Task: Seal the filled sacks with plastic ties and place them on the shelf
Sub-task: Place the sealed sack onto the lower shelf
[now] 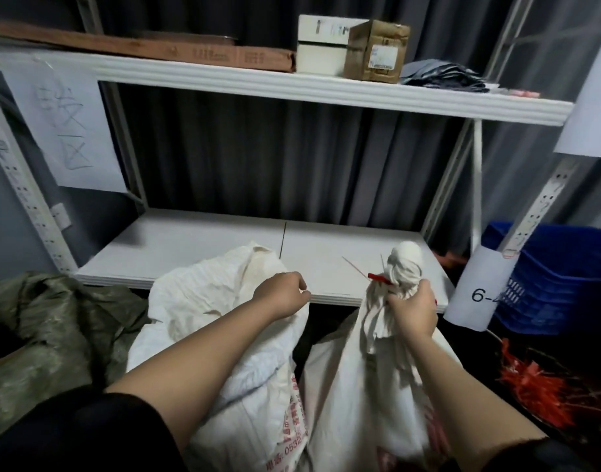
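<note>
Two white sacks stand before the shelf (203, 247), neither on it yet. At four o'clock, the right hand (413, 310) clamps the bunched neck of the tied sack (367, 386), its red tie (379, 278) already cinched. At centre, the left hand (280, 294) is curled on the open sack (221, 301), seemingly gripping cloth; that one still needs a tie from the heap (530, 386) at four o'clock.

A white label (479, 294) on the shelf post reads "6-"; a sack (258, 420) shows red "0532".
</note>
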`<state>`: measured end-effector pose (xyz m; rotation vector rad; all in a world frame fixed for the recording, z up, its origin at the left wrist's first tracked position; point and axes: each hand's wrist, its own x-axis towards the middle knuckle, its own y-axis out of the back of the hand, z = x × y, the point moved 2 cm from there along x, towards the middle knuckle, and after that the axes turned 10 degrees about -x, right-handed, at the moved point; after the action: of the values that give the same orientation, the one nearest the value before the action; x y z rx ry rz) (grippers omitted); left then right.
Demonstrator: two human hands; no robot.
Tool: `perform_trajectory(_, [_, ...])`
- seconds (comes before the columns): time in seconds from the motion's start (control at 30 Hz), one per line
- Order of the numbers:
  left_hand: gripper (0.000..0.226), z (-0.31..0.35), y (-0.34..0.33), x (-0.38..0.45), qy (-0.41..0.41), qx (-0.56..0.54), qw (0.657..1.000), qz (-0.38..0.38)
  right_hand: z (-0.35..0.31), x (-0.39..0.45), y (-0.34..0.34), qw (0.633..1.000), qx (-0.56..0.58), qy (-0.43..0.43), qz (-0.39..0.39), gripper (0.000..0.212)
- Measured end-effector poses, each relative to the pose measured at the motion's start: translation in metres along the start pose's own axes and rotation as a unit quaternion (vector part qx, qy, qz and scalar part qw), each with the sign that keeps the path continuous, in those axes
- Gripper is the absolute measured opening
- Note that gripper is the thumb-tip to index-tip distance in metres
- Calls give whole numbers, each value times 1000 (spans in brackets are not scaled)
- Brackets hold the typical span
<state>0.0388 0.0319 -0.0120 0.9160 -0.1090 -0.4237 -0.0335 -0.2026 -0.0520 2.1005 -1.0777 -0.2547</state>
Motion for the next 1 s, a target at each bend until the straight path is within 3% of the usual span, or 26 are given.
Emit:
perform_trajectory(0.3, [88,38,-15,-4,31,26,972,-233,-68,-10,97,984,69,85,138,23])
perform_trajectory(0.4, [88,43,-30,-13,55,47,944,-322,-108,-2,131,974,94,130,156,26])
perform_trajectory(0.47, [96,48,-46,-21,49,-22,927,-371,-136,0,141,968,92,170,161,28])
perform_trajectory(0.53, [103,51,-62,-21,28,-73,942,-326,-162,-1,143,961,87,210,158,27])
perform_trajectory(0.63, [64,46,-72,-2,68,-109,982,-139,-196,-5,140,951,93,255,149,25])
perform_trajectory(0.83, [51,39,-66,46,102,-362,925,-48,-246,11,106,935,117,322,87,31])
perform_trajectory(1.0, [67,15,-75,140,102,-445,890,-4,-275,56,44,923,119,363,52,33])
